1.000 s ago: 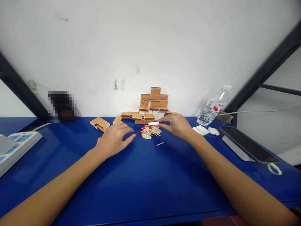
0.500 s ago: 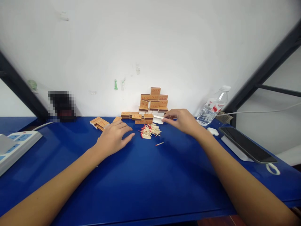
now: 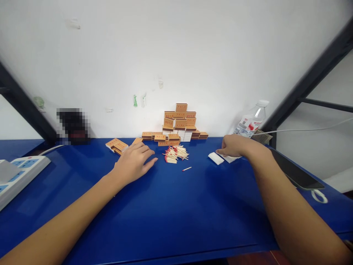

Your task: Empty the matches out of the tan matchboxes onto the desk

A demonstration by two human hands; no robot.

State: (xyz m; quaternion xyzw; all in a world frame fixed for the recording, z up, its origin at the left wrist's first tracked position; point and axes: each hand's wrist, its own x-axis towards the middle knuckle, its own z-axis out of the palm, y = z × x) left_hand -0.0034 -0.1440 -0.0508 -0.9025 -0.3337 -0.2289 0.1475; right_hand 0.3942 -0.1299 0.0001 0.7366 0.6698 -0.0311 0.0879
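Observation:
My left hand (image 3: 136, 161) lies over the table left of the matches, fingers spread and nothing in them. Partly behind it are several orange matchboxes (image 3: 117, 144). On the right, the fingers of my right hand (image 3: 233, 146) are pinched together at the corner of a white matchbox tray (image 3: 216, 158). A second flat white piece (image 3: 230, 158) lies under that hand, partly hidden by it. Between my hands is a heap of red-tipped matches (image 3: 176, 153), and one loose match (image 3: 186, 169) lies in front. Behind the heap rises a stack of matchboxes (image 3: 180, 123).
A water bottle (image 3: 252, 119) leans at the wall behind my right hand. Beside my right forearm lies a dark phone (image 3: 300, 173) with a white loop. On the far left is a white power strip (image 3: 33, 176). The blue table (image 3: 171, 213) meets the white wall behind.
My right hand has moved right and toward me, from beside the matchbox stack, with the white tray. My left hand has hardly moved.

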